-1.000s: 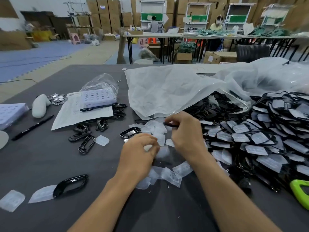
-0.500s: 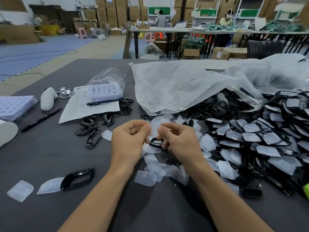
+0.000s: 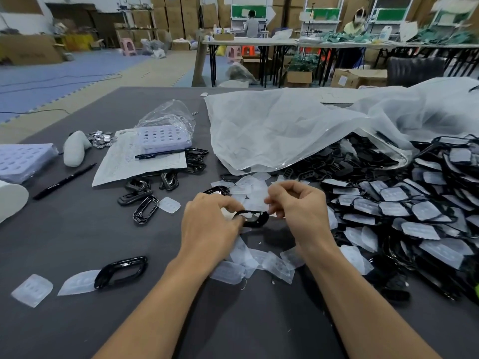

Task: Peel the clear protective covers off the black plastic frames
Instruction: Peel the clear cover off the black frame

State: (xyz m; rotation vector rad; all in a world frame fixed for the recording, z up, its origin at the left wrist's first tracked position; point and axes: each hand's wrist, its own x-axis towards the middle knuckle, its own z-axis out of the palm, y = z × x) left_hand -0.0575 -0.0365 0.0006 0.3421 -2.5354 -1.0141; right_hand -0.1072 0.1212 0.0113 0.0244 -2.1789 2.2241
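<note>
With the black frame (image 3: pixel 255 219) gripped by the left hand (image 3: pixel 210 224), the clear cover (image 3: pixel 274 215), apparently pinched by the right hand (image 3: pixel 298 211), should be peeled steadily.

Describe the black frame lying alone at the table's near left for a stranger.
Start at the grey table, near side, left of the left hand. One glossy black frame lies alone there, a clear cover touching its left end.

Two black pens (image 3: pixel 63 181), paper sheet (image 3: pixel 137 164) — purple tray (image 3: pixel 166 136), coins (image 3: pixel 101 138)

left hand (image 3: pixel 210 224) grips black frame (image 3: pixel 255 218) | right hand (image 3: pixel 298 206) pinches clear cover (image 3: pixel 277 215) beside it
</note>
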